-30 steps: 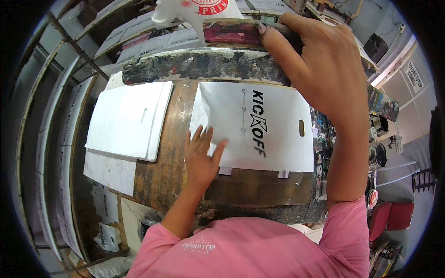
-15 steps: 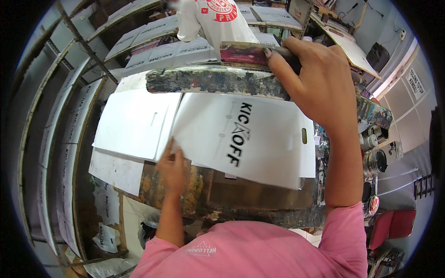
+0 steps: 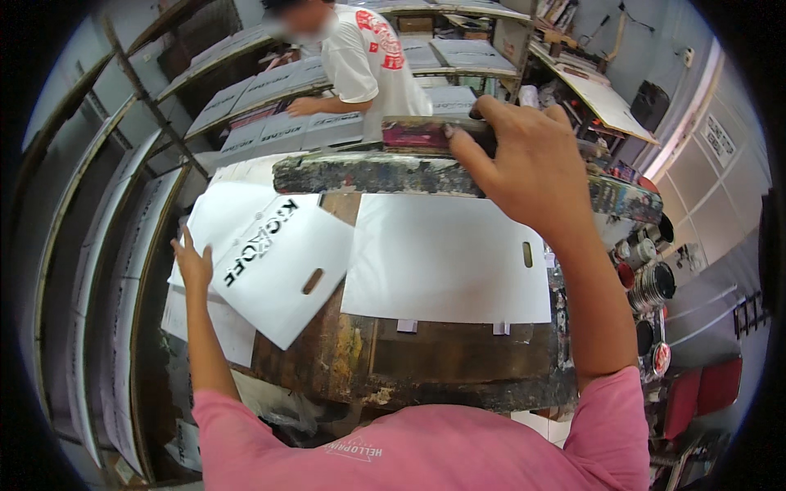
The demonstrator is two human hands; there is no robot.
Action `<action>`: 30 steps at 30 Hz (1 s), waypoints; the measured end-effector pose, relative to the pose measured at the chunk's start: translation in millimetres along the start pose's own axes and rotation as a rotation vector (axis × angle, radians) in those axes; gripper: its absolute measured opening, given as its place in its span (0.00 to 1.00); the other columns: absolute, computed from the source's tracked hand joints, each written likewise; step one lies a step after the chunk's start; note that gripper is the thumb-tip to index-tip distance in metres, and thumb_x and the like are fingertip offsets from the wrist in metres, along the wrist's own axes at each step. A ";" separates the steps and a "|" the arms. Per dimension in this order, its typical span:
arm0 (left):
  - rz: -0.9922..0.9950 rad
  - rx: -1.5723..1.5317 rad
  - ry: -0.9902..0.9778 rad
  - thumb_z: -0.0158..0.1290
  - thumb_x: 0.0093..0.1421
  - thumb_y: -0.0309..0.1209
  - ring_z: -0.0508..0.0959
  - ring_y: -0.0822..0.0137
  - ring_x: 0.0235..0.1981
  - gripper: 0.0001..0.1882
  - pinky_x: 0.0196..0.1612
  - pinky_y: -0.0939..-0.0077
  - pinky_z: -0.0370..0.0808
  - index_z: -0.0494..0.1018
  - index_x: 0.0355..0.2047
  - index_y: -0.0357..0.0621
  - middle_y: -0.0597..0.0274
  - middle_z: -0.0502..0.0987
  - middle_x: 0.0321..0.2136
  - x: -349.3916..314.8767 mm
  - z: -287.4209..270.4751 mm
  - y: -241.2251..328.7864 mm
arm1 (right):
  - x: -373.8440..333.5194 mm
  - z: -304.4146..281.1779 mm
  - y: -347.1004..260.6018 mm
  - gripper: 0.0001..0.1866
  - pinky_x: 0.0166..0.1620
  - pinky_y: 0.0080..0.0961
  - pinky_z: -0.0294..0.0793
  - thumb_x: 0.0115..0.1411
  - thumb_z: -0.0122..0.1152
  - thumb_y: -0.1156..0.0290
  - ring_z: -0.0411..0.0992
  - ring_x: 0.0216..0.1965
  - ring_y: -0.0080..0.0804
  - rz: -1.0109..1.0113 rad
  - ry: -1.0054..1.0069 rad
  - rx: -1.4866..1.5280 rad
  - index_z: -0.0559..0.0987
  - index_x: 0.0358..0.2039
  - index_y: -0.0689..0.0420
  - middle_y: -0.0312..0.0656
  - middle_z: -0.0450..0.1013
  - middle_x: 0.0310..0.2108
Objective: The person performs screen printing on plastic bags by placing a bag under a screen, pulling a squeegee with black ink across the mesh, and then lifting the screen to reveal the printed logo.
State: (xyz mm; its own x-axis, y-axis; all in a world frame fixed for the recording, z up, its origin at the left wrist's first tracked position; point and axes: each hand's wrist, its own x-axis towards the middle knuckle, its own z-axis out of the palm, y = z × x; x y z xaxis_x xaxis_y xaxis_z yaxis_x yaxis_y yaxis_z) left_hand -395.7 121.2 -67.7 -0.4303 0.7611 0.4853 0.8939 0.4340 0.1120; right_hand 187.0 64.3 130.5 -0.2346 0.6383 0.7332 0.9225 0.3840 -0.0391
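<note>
My right hand (image 3: 528, 168) is closed around a squeegee (image 3: 413, 133) with a pink-stained side, just above the raised, ink-crusted bar of a printing-screen frame (image 3: 360, 173). Whether it also grips the bar is hidden. On the left, my left hand (image 3: 194, 263) has its fingers spread at the outer edge of a white bag with black lettering (image 3: 282, 282). That bag lies slanted over a pile of white bags (image 3: 225, 196), its cut-out handle toward me. Flat on the work board sits a blank white bag (image 3: 446, 258), handle hole to the right.
Below the blank bag, two small paper tabs (image 3: 407, 326) mark the stained board (image 3: 458, 356). Racks (image 3: 135, 237) with printed bags stand left. Ink cans (image 3: 652, 282) are at the right. A co-worker in a white shirt (image 3: 368, 61) stands beyond the frame, by shelves of bags.
The printed bag has gone from the board to the left pile, turning as my left hand moved left. A blank bag now shows on the board. The co-worker has come further into view.
</note>
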 end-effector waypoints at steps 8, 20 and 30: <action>-0.054 -2.269 -0.956 0.53 0.69 0.65 0.77 0.46 0.61 0.48 0.70 0.46 0.70 0.59 0.70 0.35 0.44 0.76 0.59 -248.5 -118.2 181.2 | -96.2 0.4 -24.6 0.35 0.51 0.44 0.69 0.63 0.67 0.54 0.74 0.47 0.51 -0.025 -0.407 -0.030 0.73 0.62 0.67 0.52 0.75 0.41; -1.036 -1.820 -1.172 0.37 0.68 0.77 0.74 0.41 0.64 0.58 0.69 0.45 0.72 0.56 0.70 0.29 0.32 0.71 0.62 -355.4 -30.6 152.9 | -151.1 212.1 97.5 0.21 0.53 0.48 0.74 0.65 0.65 0.66 0.76 0.48 0.49 -0.105 -0.520 0.210 0.80 0.59 0.47 0.44 0.77 0.43; -0.997 -1.741 -1.194 0.33 0.70 0.75 0.74 0.39 0.64 0.56 0.67 0.40 0.73 0.51 0.74 0.33 0.34 0.69 0.65 -357.8 -23.2 148.4 | -64.5 389.9 186.4 0.18 0.49 0.48 0.80 0.66 0.67 0.59 0.78 0.49 0.50 -0.045 -0.455 0.024 0.82 0.55 0.45 0.46 0.79 0.42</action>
State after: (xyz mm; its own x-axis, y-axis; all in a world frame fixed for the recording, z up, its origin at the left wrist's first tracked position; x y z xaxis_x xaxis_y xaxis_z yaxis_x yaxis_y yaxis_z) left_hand -106.2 -97.9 -204.6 0.0802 0.7736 -0.6286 -0.6122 0.5359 0.5814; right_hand 254.6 354.9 -188.8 -0.3903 0.8466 0.3618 0.9022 0.4301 -0.0331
